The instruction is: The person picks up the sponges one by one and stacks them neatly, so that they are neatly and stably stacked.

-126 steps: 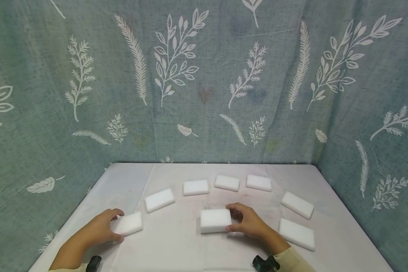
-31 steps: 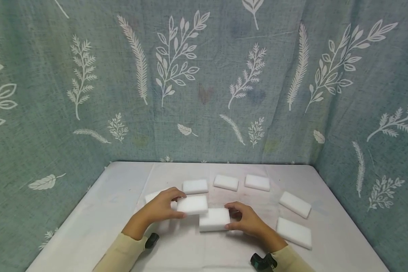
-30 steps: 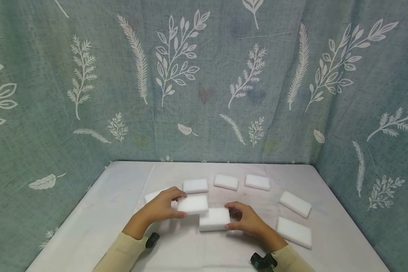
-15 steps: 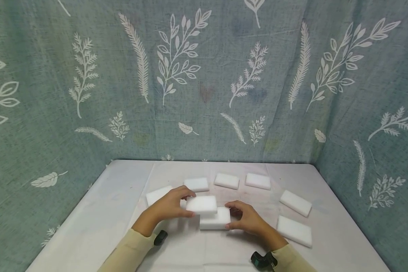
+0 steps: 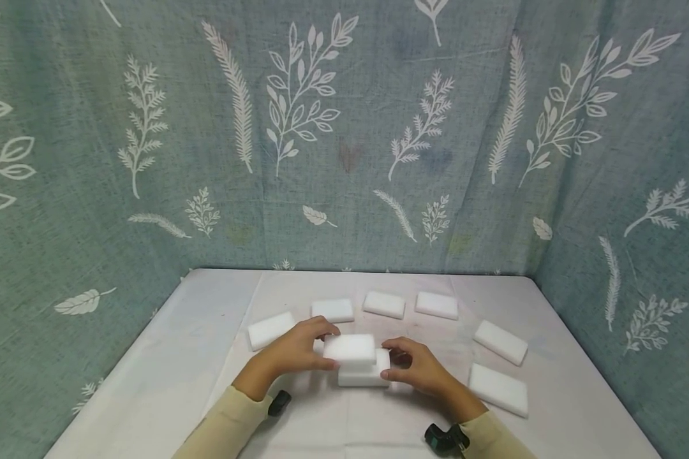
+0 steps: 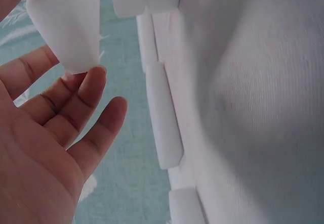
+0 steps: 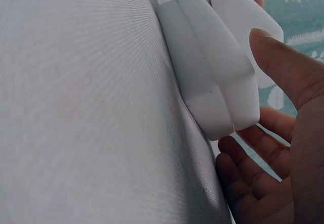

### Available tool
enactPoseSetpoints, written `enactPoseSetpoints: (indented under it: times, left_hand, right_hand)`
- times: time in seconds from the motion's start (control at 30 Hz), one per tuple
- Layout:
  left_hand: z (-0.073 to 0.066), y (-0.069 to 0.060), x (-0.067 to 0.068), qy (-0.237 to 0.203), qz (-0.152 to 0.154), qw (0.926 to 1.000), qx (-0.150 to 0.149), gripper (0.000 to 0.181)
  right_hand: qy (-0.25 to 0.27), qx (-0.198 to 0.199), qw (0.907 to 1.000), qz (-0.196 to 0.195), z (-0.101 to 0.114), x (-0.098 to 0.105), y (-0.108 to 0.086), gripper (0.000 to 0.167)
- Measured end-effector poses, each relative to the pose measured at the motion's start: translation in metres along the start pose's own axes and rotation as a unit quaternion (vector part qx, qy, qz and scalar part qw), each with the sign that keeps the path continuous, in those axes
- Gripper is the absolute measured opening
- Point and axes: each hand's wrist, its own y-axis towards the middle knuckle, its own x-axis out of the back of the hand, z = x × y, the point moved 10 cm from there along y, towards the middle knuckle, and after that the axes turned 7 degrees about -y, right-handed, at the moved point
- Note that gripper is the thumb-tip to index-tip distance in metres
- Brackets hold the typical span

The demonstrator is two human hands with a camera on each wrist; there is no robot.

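Note:
My left hand [image 5: 295, 349] pinches a white block [image 5: 349, 348] by its left end, just above and slightly left of a white stack [image 5: 363, 377]. In the left wrist view the left hand [image 6: 55, 118] holds that block [image 6: 71, 27] between thumb and fingers. My right hand [image 5: 422, 368] grips the right end of the stack. From the right wrist view the stack is two blocks [image 7: 192, 67], one flat on the other, with the right hand [image 7: 293, 133] around their end and the held block [image 7: 248, 27] tilted above, a gap between.
Several white blocks lie in an arc around the hands: one [image 5: 271, 330] at the left, others [image 5: 332, 310] [image 5: 384, 305] along the back, and two [image 5: 501, 342] [image 5: 498, 389] at the right. A patterned cloth [image 5: 344, 159] stands behind the white table [image 5: 207, 306].
My left hand has carried its block from the left side of the table rightward, over the stack. My right hand has stayed at the stack's right end.

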Motion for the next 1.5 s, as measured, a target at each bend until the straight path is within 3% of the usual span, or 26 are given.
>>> enactPoseSetpoints:
  times: [0.6,1.07,1.5]
  left_hand:
    - [-0.009,0.008,-0.021,0.018,0.025,0.9995,-0.002,0.056]
    - [-0.013,0.011,-0.027,0.042,0.016,0.999,-0.008,0.059]
    - [-0.011,0.004,-0.03,0.015,0.032,0.9993,-0.008,0.077]
  right_hand:
    - [-0.009,-0.01,0.9999,0.004,-0.003,-0.003,-0.003,0.058]
    - [0.0,-0.02,0.9998,0.003,-0.002,-0.002,-0.003,0.062]
    - [-0.009,-0.023,0.9997,0.005,-0.003,-0.001,-0.002,0.061]
